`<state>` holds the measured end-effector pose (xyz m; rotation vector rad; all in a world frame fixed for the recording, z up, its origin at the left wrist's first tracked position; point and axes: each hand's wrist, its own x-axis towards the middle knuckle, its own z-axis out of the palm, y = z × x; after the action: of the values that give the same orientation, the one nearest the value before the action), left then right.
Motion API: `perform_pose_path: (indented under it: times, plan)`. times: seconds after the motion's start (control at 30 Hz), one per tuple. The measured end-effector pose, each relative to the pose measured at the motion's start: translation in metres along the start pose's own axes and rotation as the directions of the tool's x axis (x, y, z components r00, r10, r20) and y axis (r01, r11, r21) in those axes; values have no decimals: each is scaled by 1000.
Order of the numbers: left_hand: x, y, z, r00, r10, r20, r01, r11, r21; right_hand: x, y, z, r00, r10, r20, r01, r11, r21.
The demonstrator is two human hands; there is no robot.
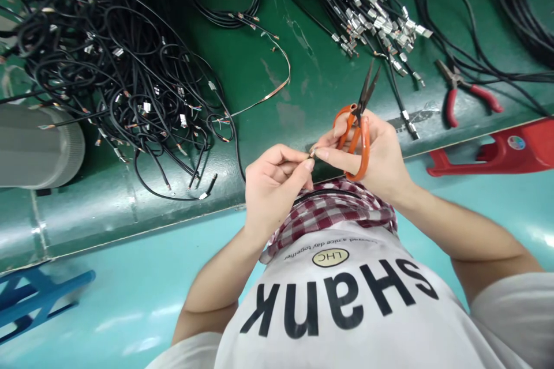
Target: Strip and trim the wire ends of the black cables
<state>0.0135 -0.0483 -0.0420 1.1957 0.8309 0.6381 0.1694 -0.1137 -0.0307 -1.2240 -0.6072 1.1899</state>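
Left hand (274, 193) pinching short wire end (312, 153) between fingertips, steadying it; right hand (381, 164) closed through orange-handled scissors (364, 144), blades upward, clear of wire;

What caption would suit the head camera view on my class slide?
Left hand pinches a thin wire end as the right hand holds orange-handled scissors, black cables heaped on a green bench.

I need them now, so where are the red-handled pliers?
The red-handled pliers lie at the right of the head view, on the green bench, right of the orange-handled scissors, near black cables.
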Motion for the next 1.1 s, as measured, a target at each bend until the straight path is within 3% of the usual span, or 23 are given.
perform_pose_path:
  times: [0.3, 0.57, 0.73, 1.1]
  plan:
    - [2, -3, 2, 999, 19, -31, -18, 999, 32, 3, 8, 3, 998, 13, -56, -13, 1000, 12]
    - [4, -8, 2, 999, 47, -22, -47, 999, -15, 8, 14, 2, 999, 5, -34, -1, 994, 111]
    - [5, -7, 0, 1000, 1, -16, -2, 999, -50, 11, 17, 1, 998, 49, -26, -46, 991, 129]
    - [4, -2, -6, 999, -18, 44, 24, 991, -130, 13, 13, 2, 1000, 13, 26, -17, 991, 131]
